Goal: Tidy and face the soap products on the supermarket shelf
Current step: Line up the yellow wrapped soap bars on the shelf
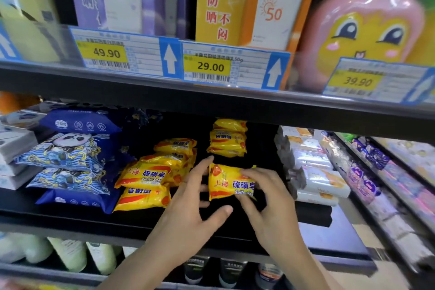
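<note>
A yellow sulfur soap packet stands label-forward on the black shelf, held by my right hand, whose fingers curl over its right end. My left hand is beside the packet's left edge with fingers spread and relaxed, fingertips touching it. To the left lies an untidy pile of the same yellow soap packets, some upside down. A small stack of yellow soap packets sits further back on the shelf.
Blue panda-print packs are stacked at the left. White wrapped soap bars are stacked at the right. Above, the upper shelf carries sunscreen boxes and price tags. Bottles stand on the shelf below.
</note>
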The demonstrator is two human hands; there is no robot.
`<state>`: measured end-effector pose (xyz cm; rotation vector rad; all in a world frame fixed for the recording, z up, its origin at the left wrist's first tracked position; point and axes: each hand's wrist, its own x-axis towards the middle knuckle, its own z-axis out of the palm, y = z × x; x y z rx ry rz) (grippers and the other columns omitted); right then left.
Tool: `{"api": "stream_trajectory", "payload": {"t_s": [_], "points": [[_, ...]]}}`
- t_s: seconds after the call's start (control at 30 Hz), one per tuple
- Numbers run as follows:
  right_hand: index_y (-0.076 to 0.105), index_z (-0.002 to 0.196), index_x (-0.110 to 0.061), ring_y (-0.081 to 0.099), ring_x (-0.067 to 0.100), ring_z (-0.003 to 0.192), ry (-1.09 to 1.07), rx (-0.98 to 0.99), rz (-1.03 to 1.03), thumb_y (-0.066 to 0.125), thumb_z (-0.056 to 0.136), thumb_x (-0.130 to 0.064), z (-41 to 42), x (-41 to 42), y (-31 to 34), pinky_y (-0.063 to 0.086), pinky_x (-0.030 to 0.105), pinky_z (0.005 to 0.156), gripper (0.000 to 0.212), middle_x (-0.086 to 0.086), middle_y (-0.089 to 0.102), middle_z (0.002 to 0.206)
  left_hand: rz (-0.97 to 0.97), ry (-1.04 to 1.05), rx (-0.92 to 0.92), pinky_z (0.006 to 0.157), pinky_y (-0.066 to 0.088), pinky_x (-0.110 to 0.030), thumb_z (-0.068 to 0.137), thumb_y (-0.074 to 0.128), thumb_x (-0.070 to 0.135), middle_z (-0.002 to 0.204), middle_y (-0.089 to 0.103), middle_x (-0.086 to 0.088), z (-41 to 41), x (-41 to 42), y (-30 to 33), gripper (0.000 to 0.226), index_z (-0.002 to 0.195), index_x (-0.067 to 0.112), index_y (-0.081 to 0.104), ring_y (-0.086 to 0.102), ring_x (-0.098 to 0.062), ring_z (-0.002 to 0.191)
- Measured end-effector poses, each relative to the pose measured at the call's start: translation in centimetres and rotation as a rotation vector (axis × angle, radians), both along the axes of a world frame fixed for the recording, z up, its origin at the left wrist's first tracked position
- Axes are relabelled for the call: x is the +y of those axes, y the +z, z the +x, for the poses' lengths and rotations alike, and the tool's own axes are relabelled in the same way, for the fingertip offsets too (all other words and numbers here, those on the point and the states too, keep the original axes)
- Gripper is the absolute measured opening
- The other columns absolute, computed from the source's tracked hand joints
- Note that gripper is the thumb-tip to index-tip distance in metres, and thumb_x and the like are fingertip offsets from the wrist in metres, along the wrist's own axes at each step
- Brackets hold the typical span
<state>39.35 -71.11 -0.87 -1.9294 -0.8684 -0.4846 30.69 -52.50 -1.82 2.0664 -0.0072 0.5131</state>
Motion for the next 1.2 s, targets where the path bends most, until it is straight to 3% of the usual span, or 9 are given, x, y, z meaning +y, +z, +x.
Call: {"api": "stream_trajectory", "payload": {"t_s": [0.07, 0.13, 0.23, 0.4, 0.63, 0.87, 1.0, 1.1, 1.2], "points": [[0.063, 0.132, -0.031, 0.056, 0.008, 0.126, 0.034, -0.031, 0.010, 0.081, 0.085, -0.002, -0.4, -0.1, -0.1, 0.042, 0.011, 0.099, 0.058, -0.016, 0.054, 0.131, -0.278, -0.098, -0.003, 0.087, 0.062, -0.029, 0.085, 0.072, 0.066, 0.132, 0.062, 0.029, 0.4, -0.4, 0.0, 0.079, 0.148, 0.068, 0.024, 0.068, -0.003, 0.118], [0.059, 0.137, -0.032, 0.054, 0.009, 0.128, 0.063, -0.059, 0.005, 0.081, 0.085, -0.003, -0.6, -0.1, 0.0, 0.042, 0.012, 0.099, 0.064, -0.015, 0.050, 0.135, -0.429, -0.080, -0.029, 0.085, 0.063, -0.032, 0.092, 0.072, 0.051, 0.123, 0.071, 0.014, 1.1, -0.5, 0.0, 0.061, 0.144, 0.058, 0.040, 0.073, -0.015, 0.112], [0.050, 0.146, -0.037, 0.050, 0.010, 0.135, 0.079, -0.034, 0.003, 0.083, 0.084, -0.009, -0.5, -0.3, 0.0, 0.046, 0.012, 0.099, 0.075, -0.012, 0.039, 0.149, -0.516, -0.063, -0.021, 0.082, 0.064, -0.031, 0.089, 0.067, 0.035, 0.120, 0.074, 0.005, 1.7, -0.6, 0.0, 0.051, 0.138, 0.039, 0.053, 0.074, -0.019, 0.110], [0.046, 0.149, -0.041, 0.056, 0.015, 0.130, 0.136, 0.057, -0.003, 0.082, 0.085, -0.007, -0.5, -1.1, -0.6, 0.051, 0.020, 0.099, 0.080, -0.012, 0.025, 0.163, -0.599, -0.061, 0.010, 0.080, 0.063, -0.029, 0.089, 0.065, 0.031, 0.117, 0.077, 0.005, 1.8, 0.2, 0.0, 0.053, 0.140, 0.031, 0.051, 0.074, -0.018, 0.110], [0.070, 0.125, -0.043, 0.040, 0.006, 0.147, 0.282, 0.195, 0.053, 0.071, 0.087, 0.014, -1.1, -1.3, -0.4, 0.055, 0.024, 0.099, 0.068, -0.019, 0.032, 0.164, -0.539, -0.110, 0.048, 0.086, 0.062, -0.031, 0.094, 0.066, 0.037, 0.122, 0.076, 0.001, 1.2, 0.4, -0.2, 0.053, 0.144, 0.037, 0.049, 0.074, -0.020, 0.112], [0.077, 0.114, -0.040, 0.053, 0.015, 0.137, 0.271, 0.295, 0.146, 0.071, 0.088, 0.013, -1.1, -1.3, -0.4, 0.060, 0.028, 0.089, 0.059, -0.017, 0.048, 0.151, -0.479, -0.132, 0.059, 0.082, 0.062, -0.029, 0.095, 0.067, 0.039, 0.120, 0.077, 0.004, 1.0, 0.1, 0.1, 0.053, 0.144, 0.041, 0.048, 0.074, -0.018, 0.111], [0.077, 0.114, -0.036, 0.061, 0.019, 0.127, 0.302, 0.377, 0.190, 0.070, 0.088, 0.014, -0.7, -1.5, -0.7, 0.061, 0.034, 0.085, 0.057, -0.013, 0.053, 0.144, -0.467, -0.100, 0.068, 0.094, 0.058, -0.033, 0.096, 0.060, 0.053, 0.122, 0.074, 0.012, 0.7, 0.0, 0.4, 0.048, 0.143, 0.052, 0.049, 0.071, -0.010, 0.116], [0.077, 0.114, -0.034, 0.067, 0.026, 0.117, 0.316, 0.448, 0.215, 0.070, 0.090, 0.012, -0.4, -1.6, -0.9, 0.061, 0.042, 0.085, 0.052, -0.011, 0.055, 0.142, -0.516, -0.096, 0.057, 0.099, 0.054, -0.035, 0.096, 0.050, 0.038, 0.133, 0.068, 0.014, 0.6, 0.3, 0.4, 0.049, 0.144, 0.051, 0.051, 0.067, -0.011, 0.123], [0.078, 0.114, -0.032, 0.068, 0.027, 0.117, 0.340, 0.503, 0.257, 0.069, 0.091, 0.011, -0.2, -1.7, -0.9, 0.060, 0.037, 0.086, 0.050, -0.010, 0.057, 0.140, -0.504, -0.106, 0.039, 0.099, 0.057, -0.038, 0.098, 0.044, 0.005, 0.144, 0.062, 0.016, 0.6, 0.7, 0.4, 0.062, 0.147, 0.042, 0.051, 0.061, -0.012, 0.132]]}}
